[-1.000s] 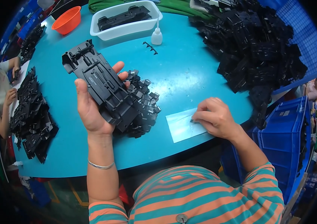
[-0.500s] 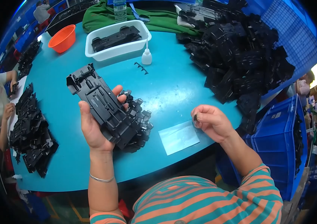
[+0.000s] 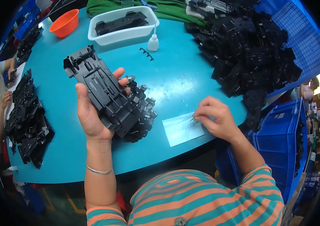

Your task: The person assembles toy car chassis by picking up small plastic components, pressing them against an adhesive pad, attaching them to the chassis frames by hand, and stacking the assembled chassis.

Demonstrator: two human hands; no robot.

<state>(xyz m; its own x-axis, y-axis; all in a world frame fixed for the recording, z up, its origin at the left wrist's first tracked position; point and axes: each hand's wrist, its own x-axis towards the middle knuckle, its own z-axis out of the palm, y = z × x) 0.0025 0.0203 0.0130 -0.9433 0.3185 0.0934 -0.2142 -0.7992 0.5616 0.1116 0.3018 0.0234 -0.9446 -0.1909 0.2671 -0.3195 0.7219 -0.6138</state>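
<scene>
My left hand (image 3: 93,115) grips a black plastic toy-car chassis (image 3: 102,84), tilted up from the table with its moulded ribs facing me. Fingers curl around its right edge, and the thumb lies along the left one. Beneath and right of the chassis is a heap of small black plastic parts (image 3: 145,113), partly hidden by it. My right hand (image 3: 218,117) pinches a tiny dark piece (image 3: 192,119) between thumb and forefinger. These fingertips are over the upper right part of a shiny white rectangular sheet (image 3: 177,137). The exact kind of the piece is too small to make out.
Black chassis are heaped at the right (image 3: 243,60) and left (image 3: 28,120). Behind stand a white tub (image 3: 124,34) holding a chassis, an orange bowl (image 3: 64,25), a dropper bottle (image 3: 153,43) and a black strip (image 3: 146,54). Blue crates (image 3: 277,145) flank my right; a person works at left.
My right hand has turned from palm up to knuckles up, its fingertips now down over the white sheet. The left hand still holds the chassis. The whole view has shifted slightly.
</scene>
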